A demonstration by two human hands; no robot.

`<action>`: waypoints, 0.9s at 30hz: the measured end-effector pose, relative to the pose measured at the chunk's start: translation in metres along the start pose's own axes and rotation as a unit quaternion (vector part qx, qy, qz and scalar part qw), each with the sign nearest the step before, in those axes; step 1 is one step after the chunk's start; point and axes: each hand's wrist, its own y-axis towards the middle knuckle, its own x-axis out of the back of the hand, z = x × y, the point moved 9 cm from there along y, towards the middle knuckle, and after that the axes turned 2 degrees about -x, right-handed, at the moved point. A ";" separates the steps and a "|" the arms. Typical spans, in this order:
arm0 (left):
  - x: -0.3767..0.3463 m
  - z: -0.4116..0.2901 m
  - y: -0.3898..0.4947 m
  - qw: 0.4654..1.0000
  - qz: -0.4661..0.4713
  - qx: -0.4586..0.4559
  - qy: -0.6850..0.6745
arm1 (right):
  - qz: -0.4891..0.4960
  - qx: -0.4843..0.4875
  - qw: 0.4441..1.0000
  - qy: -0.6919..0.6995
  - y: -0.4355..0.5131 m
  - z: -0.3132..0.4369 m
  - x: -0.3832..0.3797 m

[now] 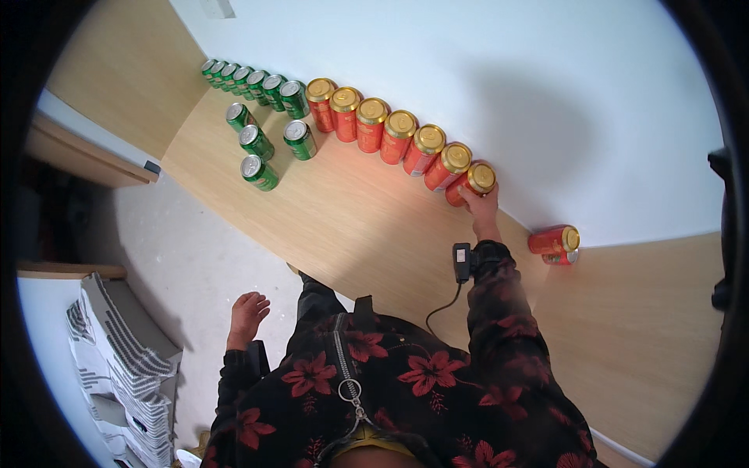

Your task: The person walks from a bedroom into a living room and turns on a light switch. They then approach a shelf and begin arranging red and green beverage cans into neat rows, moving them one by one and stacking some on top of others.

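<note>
My right hand (483, 209) is closed around a red can with a gold top (462, 190), the nearest to the right in a row of several such cans along the wall. A row of green cans with silver tops (294, 99) continues it to the left. In front of these stand more green cans, one of them (300, 140) apart from a slanting group of 3 (257, 144). My left hand (249, 313) hangs over the floor at the lower left, fingers apart and empty.
The wooden tabletop (351, 216) meets a white wall (526, 88) behind and wood side panels. At the right corner are another red can (549, 240) and a can with a silver top (562, 257) against it. A cable runs from a black device (462, 263) at my right wrist.
</note>
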 end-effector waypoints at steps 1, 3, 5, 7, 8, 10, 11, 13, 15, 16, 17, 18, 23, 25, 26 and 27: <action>-0.010 -0.005 0.002 1.000 0.010 0.002 0.007 | -0.008 0.007 1.000 0.024 -0.001 -0.006 -0.001; -0.028 -0.009 0.008 0.999 0.031 0.004 0.023 | -0.031 0.016 0.999 0.035 0.000 -0.014 0.002; -0.035 -0.007 0.011 0.999 0.031 0.012 0.024 | -0.054 0.013 0.998 0.012 0.002 -0.019 0.003; -0.036 -0.002 0.013 0.999 0.030 0.025 0.023 | -0.058 0.032 0.998 0.018 0.003 -0.018 0.001; -0.034 0.001 0.013 0.999 0.024 0.037 0.026 | -0.063 0.037 0.997 0.020 0.002 -0.018 0.001; -0.028 0.004 0.014 0.999 0.012 0.042 0.030 | -0.072 0.035 0.997 0.004 0.003 -0.021 0.001; -0.023 0.005 0.015 0.998 -0.001 0.047 0.036 | -0.078 0.028 0.997 -0.002 0.003 -0.023 0.001; -0.020 0.005 0.017 0.999 0.008 0.046 0.028 | -0.079 0.039 0.996 0.004 0.005 -0.024 0.001; -0.016 0.005 0.019 0.999 0.005 0.046 0.026 | -0.084 0.043 0.996 -0.003 0.007 -0.027 0.002; -0.015 0.005 0.020 0.999 0.007 0.047 0.026 | -0.088 0.044 0.995 -0.014 0.009 -0.028 0.001; -0.012 0.005 0.021 0.998 0.002 0.050 0.028 | -0.098 0.034 0.994 -0.025 0.009 -0.031 0.003; -0.011 0.005 0.022 0.998 -0.003 0.052 0.030 | -0.099 0.050 0.994 -0.026 0.009 -0.030 0.004; -0.007 0.005 0.025 0.998 -0.002 0.051 0.029 | -0.110 0.048 0.993 0.013 0.000 -0.033 0.000; -0.004 0.006 0.028 0.998 0.004 0.047 0.039 | -0.083 0.060 0.995 -0.004 -0.003 -0.024 -0.005; -0.001 0.006 0.029 0.998 0.010 0.045 0.044 | -0.084 0.024 0.996 -0.022 -0.005 -0.024 -0.003; 0.001 0.006 0.031 0.997 0.024 0.044 0.051 | -0.083 0.031 0.993 -0.082 -0.009 -0.015 -0.002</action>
